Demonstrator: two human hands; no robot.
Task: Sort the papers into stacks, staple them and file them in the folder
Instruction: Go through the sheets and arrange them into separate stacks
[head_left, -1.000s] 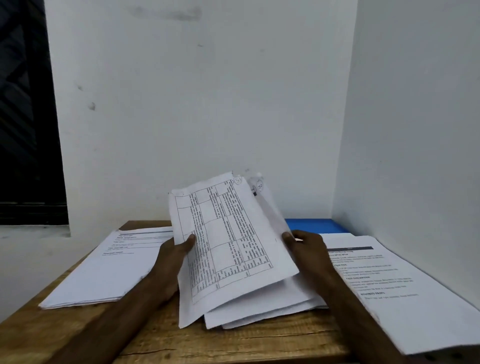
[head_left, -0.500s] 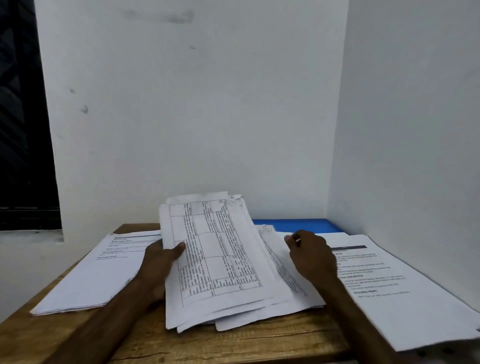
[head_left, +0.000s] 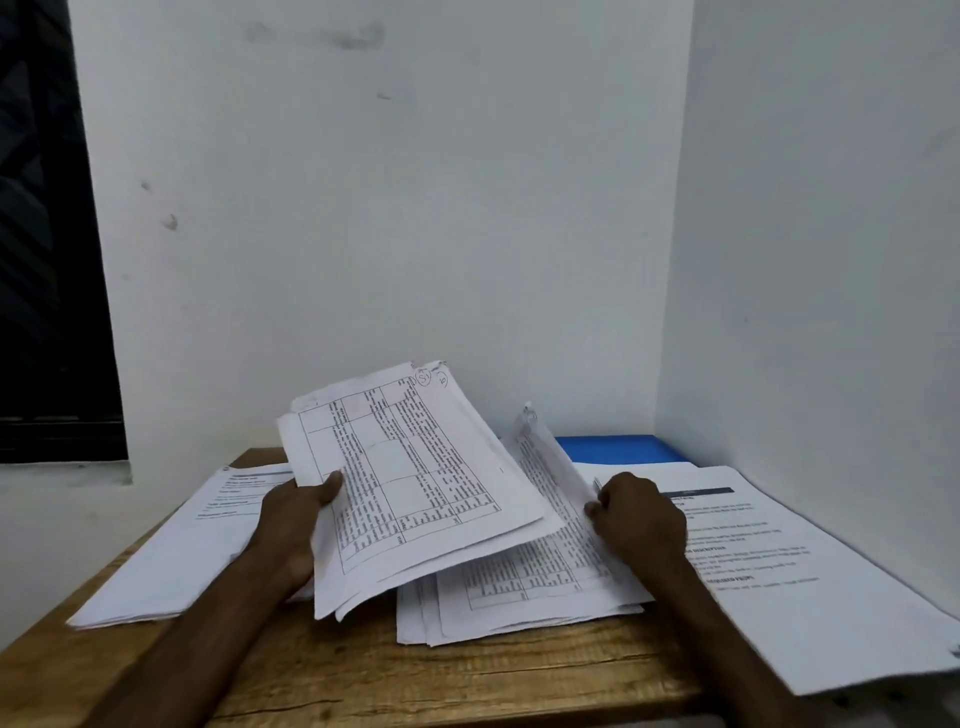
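Note:
My left hand (head_left: 296, 525) grips a tilted bundle of table-printed sheets (head_left: 415, 478) by its left edge, lifted off the desk. Under and right of it lies the middle stack of printed papers (head_left: 519, 597) on the wooden table (head_left: 467, 680). My right hand (head_left: 641, 514) pinches the right edge of a raised sheet (head_left: 545, 457) of that stack. A left stack of papers (head_left: 182, 551) and a right stack of papers (head_left: 810, 582) lie flat on either side. The blue folder (head_left: 618, 449) lies at the back against the wall, partly covered by papers.
White walls close the table in at the back and on the right. A dark window opening (head_left: 47, 234) is at the left. The right stack overhangs the table's front right corner. No stapler is in view.
My left hand has lifted its bundle up and left, away from the middle stack. My right hand has raised a sheet's right edge from that stack.

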